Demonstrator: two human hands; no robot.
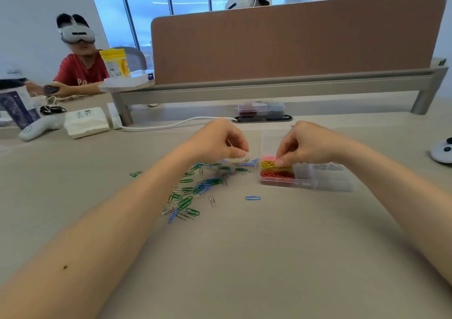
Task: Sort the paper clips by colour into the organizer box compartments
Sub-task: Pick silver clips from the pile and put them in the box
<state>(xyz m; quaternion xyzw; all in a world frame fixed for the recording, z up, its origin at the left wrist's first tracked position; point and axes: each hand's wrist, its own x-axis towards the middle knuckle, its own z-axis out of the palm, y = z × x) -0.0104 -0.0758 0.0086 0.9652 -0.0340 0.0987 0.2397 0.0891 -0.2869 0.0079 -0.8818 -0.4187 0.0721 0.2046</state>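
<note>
Around: white cable (171, 124) and tissue pack (86, 125) sit far back on the table (269, 257).
Blocking: right hand (308, 145) hovers over the organizer box's (327, 184) left end.
Fingers: both hands curled, tips pinched. The left hand (220, 142) is above the loose pile (195, 189), the right at the yellow clips (267, 164). Can't tell if either holds a clip.
Box: clear, long side left-right, right of the pile.
Blue clip (253, 198): alone, lying left-right.

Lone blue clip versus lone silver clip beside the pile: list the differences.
Colour: the blue clip is blue, the silver clip metal grey. Pose: the blue clip lies crosswise, the silver clip slants. Place: the blue clip is nearer the organizer box, the silver clip nearer the pile. Both lie unsorted on the table.
</note>
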